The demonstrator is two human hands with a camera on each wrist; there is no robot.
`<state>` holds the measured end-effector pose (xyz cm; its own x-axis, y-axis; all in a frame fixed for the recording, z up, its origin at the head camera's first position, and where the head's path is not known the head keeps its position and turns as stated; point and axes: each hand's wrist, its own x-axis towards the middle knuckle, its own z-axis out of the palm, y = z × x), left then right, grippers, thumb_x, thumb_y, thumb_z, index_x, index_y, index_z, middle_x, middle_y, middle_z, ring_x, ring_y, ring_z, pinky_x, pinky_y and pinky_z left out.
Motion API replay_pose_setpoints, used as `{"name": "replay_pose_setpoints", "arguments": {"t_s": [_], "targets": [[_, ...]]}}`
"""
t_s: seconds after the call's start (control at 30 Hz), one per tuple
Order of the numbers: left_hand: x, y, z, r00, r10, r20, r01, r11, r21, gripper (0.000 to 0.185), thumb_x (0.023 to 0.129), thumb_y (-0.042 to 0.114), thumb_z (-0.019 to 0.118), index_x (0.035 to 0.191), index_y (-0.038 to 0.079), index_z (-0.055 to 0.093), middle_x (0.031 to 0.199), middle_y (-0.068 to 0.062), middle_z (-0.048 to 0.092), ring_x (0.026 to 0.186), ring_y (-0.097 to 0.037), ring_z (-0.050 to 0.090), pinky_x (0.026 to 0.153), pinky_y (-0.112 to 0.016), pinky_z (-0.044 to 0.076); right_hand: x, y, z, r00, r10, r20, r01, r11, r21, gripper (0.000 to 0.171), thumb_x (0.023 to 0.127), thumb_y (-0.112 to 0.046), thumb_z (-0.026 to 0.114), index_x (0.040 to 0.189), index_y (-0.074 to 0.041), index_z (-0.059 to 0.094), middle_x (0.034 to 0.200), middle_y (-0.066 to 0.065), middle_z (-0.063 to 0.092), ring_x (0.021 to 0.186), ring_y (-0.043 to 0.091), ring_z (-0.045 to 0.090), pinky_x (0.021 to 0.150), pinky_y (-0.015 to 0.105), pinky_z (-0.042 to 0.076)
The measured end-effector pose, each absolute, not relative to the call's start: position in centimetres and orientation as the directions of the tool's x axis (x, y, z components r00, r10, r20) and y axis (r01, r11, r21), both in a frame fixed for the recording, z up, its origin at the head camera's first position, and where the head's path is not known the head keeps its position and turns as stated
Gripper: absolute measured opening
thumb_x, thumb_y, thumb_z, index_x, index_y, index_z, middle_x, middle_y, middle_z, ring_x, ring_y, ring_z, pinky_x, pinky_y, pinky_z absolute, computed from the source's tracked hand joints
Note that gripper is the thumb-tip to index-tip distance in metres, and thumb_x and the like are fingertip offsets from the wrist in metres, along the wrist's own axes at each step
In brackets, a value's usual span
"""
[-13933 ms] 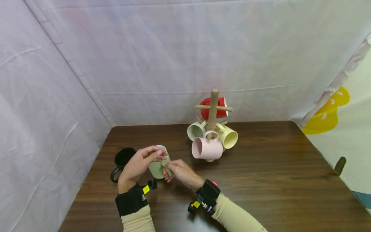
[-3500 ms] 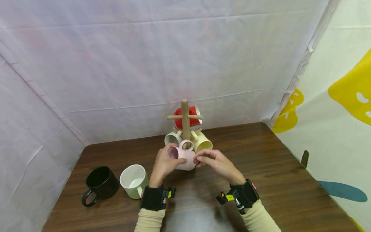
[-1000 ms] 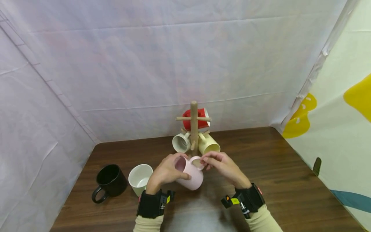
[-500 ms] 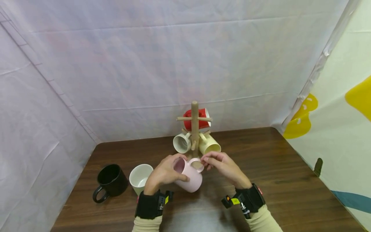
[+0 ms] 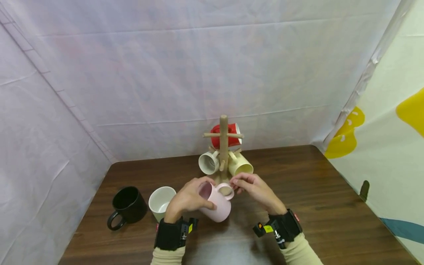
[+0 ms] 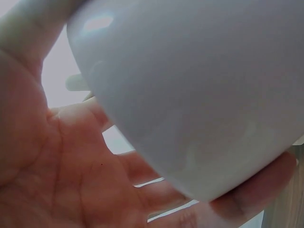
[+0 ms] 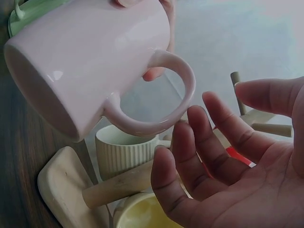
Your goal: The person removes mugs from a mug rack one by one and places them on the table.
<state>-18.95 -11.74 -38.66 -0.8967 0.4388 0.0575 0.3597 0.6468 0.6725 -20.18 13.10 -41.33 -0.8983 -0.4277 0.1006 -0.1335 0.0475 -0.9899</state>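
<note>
From the head camera, your left hand (image 5: 187,198) gripped the pink mug (image 5: 215,202), tilted above the table (image 5: 331,206) just in front of the wooden mug tree (image 5: 223,147); your right hand (image 5: 255,189) sat by its handle, and a black mug (image 5: 127,206) and a white mug (image 5: 161,200) stood to the left. At your left wrist, curled fingers (image 6: 247,199) wrapped the mug's body. At your right wrist, your fingers (image 7: 199,156) were loose and apart, just beside the handle, holding nothing.
</note>
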Motion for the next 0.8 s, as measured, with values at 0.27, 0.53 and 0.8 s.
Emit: {"name": "replay_pose_setpoints", "arguments": {"t_s": [0.27,0.53,0.8], "targets": [[-18.88,-11.66,-38.63,-0.893,0.448,0.049,0.363,0.652,0.665,0.059,0.058,0.023,0.092,0.111,0.017,0.065,0.114,-0.007,0.064,0.11,-0.026,0.057,0.096,-0.045,0.044,-20.27,12.81,-41.56,-0.903,-0.422,0.083,-0.12,0.063,-0.991,0.034,0.099,-0.017,0.057,0.115,0.013,0.061,0.102,0.01,0.067,0.091,0.018,0.063,0.082,0.036,0.053],[-18.91,-11.53,-38.72,-0.884,0.465,0.053,0.38,0.648,0.66,0.059,0.058,0.022,0.092,0.11,0.02,0.065,0.108,-0.003,0.063,0.104,-0.022,0.057,0.091,-0.043,0.045,-20.37,12.6,-41.79,-0.907,-0.416,0.061,-0.105,0.084,-0.991,0.037,0.099,-0.018,0.058,0.117,0.014,0.06,0.103,0.003,0.068,0.087,0.017,0.061,0.08,0.032,0.051],[-18.92,-11.56,-38.59,-0.876,0.477,0.079,0.399,0.622,0.674,0.06,0.058,0.021,0.092,0.111,0.017,0.066,0.11,-0.003,0.065,0.106,-0.023,0.057,0.093,-0.042,0.045,-20.24,12.32,-42.04,-0.9,-0.433,0.043,-0.076,0.059,-0.995,0.032,0.099,-0.017,0.058,0.114,0.011,0.062,0.1,0.007,0.067,0.085,0.02,0.064,0.077,0.031,0.054]]}}
